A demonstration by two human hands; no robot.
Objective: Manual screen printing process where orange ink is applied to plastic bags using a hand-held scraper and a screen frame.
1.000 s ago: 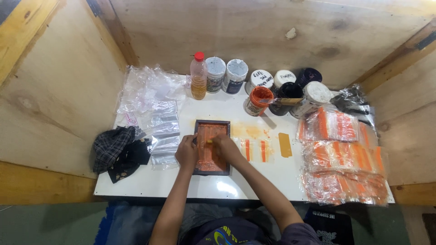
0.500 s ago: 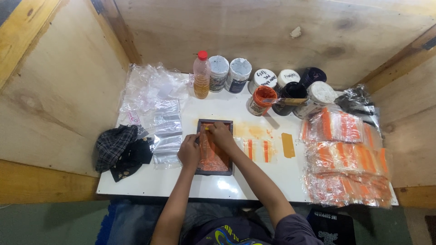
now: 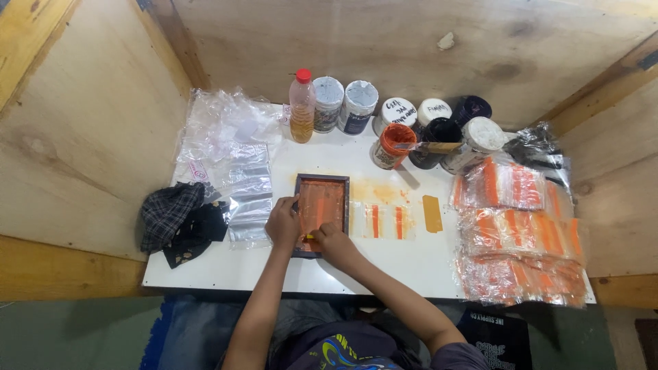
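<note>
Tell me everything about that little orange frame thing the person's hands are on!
The frame is a small upright rectangle with a dark border, probably wood, and an orange-stained screen inside. It lies flat on the white table, near the front edge. The left hand rests on its left side, and the right hand presses on its lower part, with something small and yellow at the fingers. Just to its right lies a clear bag with two orange stripes.
</note>
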